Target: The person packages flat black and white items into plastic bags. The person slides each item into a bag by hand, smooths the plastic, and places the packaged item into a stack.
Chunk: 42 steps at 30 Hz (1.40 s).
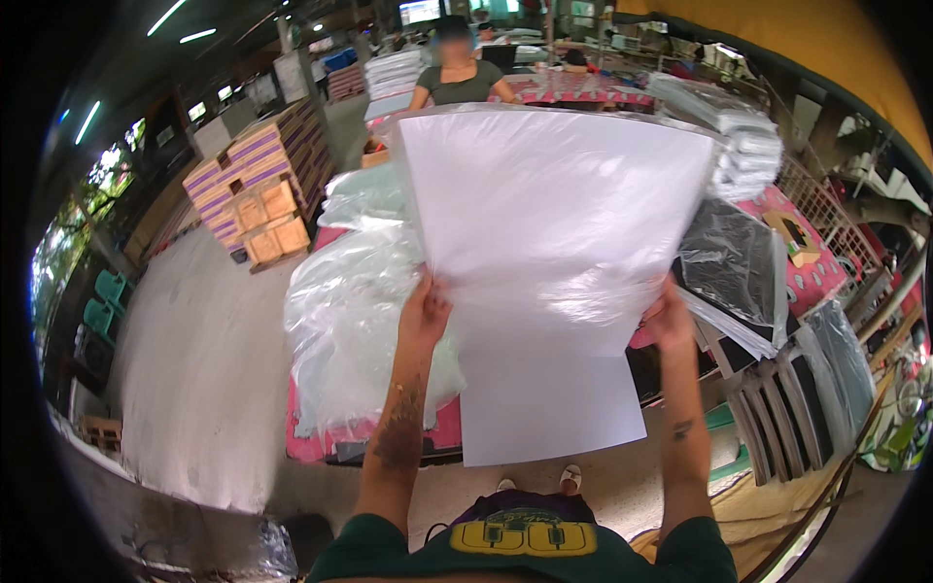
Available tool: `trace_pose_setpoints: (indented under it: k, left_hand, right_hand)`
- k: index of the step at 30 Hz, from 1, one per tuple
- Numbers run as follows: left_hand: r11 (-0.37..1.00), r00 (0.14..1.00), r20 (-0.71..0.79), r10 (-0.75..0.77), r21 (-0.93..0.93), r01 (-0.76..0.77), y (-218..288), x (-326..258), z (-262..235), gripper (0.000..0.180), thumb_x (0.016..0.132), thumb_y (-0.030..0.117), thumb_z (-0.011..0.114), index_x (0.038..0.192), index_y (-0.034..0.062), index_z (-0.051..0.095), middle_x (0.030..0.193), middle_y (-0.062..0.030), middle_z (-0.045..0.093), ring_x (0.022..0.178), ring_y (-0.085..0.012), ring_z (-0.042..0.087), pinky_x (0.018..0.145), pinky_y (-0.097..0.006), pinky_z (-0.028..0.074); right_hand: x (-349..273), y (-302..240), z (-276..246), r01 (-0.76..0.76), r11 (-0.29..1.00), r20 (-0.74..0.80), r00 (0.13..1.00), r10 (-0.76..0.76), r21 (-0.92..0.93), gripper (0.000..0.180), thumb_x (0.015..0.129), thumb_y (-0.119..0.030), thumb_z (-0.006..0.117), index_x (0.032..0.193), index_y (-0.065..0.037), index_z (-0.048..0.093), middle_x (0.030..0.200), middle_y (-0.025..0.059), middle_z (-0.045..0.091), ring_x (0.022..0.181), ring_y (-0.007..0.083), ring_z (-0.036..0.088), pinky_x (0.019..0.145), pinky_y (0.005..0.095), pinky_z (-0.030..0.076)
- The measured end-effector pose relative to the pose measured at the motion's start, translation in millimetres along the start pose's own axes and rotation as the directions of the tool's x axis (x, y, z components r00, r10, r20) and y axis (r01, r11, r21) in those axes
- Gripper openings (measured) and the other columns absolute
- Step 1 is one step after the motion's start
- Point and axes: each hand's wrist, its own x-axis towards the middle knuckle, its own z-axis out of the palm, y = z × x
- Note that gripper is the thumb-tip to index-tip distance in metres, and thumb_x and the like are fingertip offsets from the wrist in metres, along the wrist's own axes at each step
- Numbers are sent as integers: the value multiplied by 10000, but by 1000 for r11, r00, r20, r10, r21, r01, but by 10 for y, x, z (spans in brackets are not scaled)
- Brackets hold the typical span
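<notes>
Before me is a large white sheet (554, 408), its far part inside a clear plastic bag (554, 194) and its near end sticking out of the bag's mouth. My left hand (426, 309) is closed on the bag's left edge. At the opposite edge, my right hand (671, 319) grips the bag too, its fingers partly hidden and a little blurred. Bag and sheet stand raised and tilted over the table. Crumpled clear plastic bags (364, 321) lie in a loose heap beside my left forearm. A dark sheet in clear plastic (734, 262) lies beyond my right hand.
The table wears a pink patterned cover (303, 428). Stacked cartons (262, 175) stand on the floor at left. Bundles wrapped in plastic (748, 146) and an open cardboard box (792, 238) sit at right. Dark panels (782, 418) lean at the near right. Another person (462, 83) stands across the table.
</notes>
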Motion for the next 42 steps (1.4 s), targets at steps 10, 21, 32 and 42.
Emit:
trace_pose_setpoints:
  k: [10,21,32,42]
  left_hand:
    - [329,922,171,349,899,-291,-987,-48,-394,240,887,165,612,1038,-20,586,904,-52,535,877,-122,495,784,-280,417]
    - [756,909,222,-353,640,137,-2733,997,1571,291,902,289,569,1040,34,592,866,-85,657,735,-172,644,670,-293,510]
    - [-474,464,414,783,880,15,-673,-463,53,498,744,175,732,1193,80,536,1160,-151,533,1141,-368,432,945,-434,376]
    - [-628,897,-29,440,704,331,-339,-708,-1266,422,781,360,673,1081,73,596,1025,-167,627,950,-338,601,759,-492,473]
  right_hand:
    - [-378,524,-1416,102,265,-25,900,-435,-959,293,875,-186,612,1100,-2,569,938,93,611,853,183,558,802,329,448]
    - [-272,-2172,-2073,-44,689,-511,705,-491,-723,829,799,-301,710,1439,-60,241,1310,90,479,1127,222,487,720,394,484]
    - [-537,-3735,-3400,-470,-146,-286,725,-626,-871,629,836,-418,661,1241,30,486,1180,175,508,994,261,509,717,396,490]
    - [-957,2467,265,-789,478,-30,529,848,-386,511,892,-307,604,1294,-42,436,1193,132,529,1123,248,519,977,450,420]
